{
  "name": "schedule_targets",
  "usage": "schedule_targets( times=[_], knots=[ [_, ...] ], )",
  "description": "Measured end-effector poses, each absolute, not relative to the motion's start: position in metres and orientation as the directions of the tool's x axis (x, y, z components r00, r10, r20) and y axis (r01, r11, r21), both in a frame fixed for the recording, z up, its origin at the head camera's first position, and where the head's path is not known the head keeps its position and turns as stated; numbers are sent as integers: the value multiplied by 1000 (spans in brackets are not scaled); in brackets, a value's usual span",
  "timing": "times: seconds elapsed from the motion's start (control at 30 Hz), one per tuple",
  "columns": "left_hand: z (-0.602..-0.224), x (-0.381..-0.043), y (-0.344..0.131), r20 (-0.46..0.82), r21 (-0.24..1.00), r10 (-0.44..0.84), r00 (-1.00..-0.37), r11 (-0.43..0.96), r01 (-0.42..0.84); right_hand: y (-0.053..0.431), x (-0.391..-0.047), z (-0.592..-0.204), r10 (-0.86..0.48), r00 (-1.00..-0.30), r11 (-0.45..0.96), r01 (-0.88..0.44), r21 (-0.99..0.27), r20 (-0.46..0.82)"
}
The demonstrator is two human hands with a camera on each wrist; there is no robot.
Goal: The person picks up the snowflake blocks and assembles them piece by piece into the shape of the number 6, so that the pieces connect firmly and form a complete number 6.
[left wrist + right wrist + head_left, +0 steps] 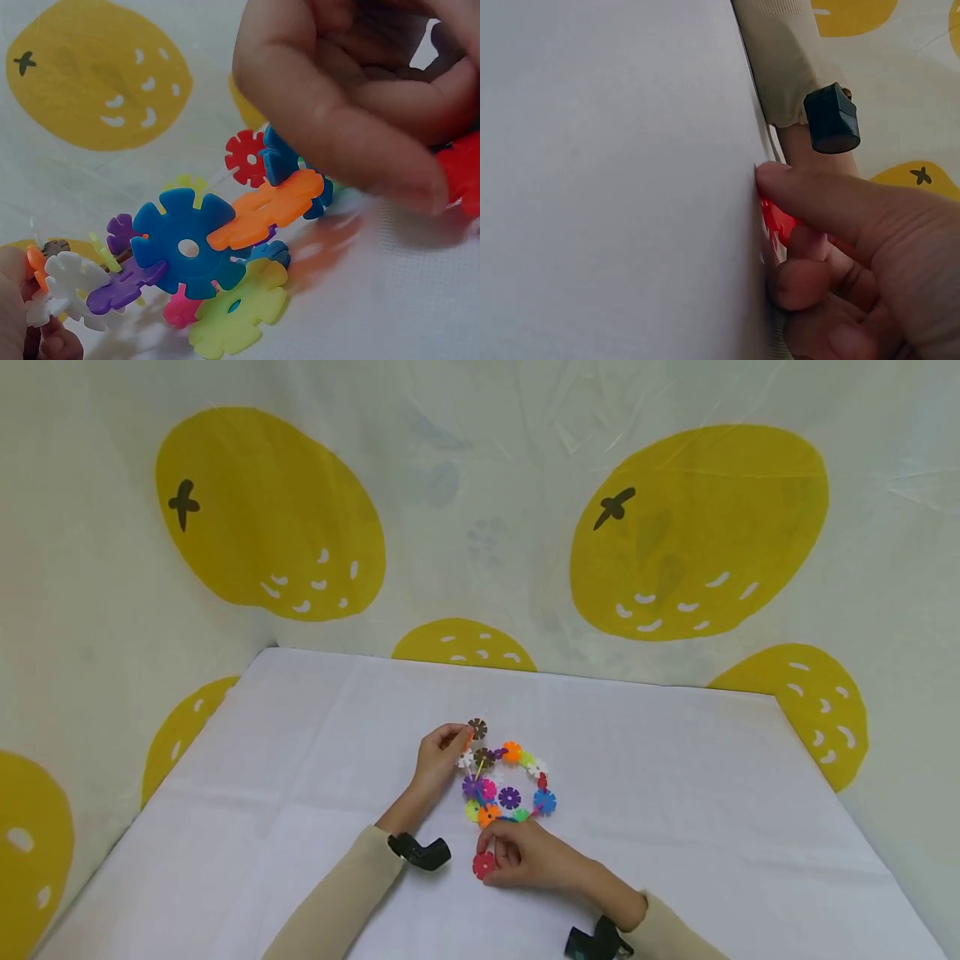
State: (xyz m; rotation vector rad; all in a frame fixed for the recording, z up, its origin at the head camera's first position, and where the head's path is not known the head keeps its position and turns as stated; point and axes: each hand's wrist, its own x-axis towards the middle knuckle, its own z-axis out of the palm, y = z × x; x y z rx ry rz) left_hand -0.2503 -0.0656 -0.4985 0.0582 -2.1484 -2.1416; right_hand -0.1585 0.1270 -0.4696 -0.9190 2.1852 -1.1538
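Fingers curled, the right hand (536, 856) pinches a red snowflake disc (483, 865) at seven o'clock from the linked snowflake ring (545, 802); the left hand (438, 762) pinches that ring's ten o'clock edge. Tugging there could, I'd guess, pop its slots apart.

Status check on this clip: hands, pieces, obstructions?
Left hand gripping linked flower discs. Right hand pinching a red disc, apart from the linked ones. No obstruction visible.

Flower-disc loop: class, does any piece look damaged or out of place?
No damage shows. One purple disc looks odd: it appears inside the flower-disc loop, off its rim; whether attached is unclear. The right hand holds a separate red disc.
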Motion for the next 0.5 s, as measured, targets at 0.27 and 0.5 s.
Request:
schedule_targets(
  times=[0.27,0.5],
  knots=[
    [-500,-251,-66,27,999,-95,-995,-18,29,133,-153,-469,-736,-676,391,-403,-828,-19],
    [-500,-252,-64,-3,1000,-69,-998,28,-5,141,-155,-467,-749,-663,294,-315,-903,-12]
  ],
)
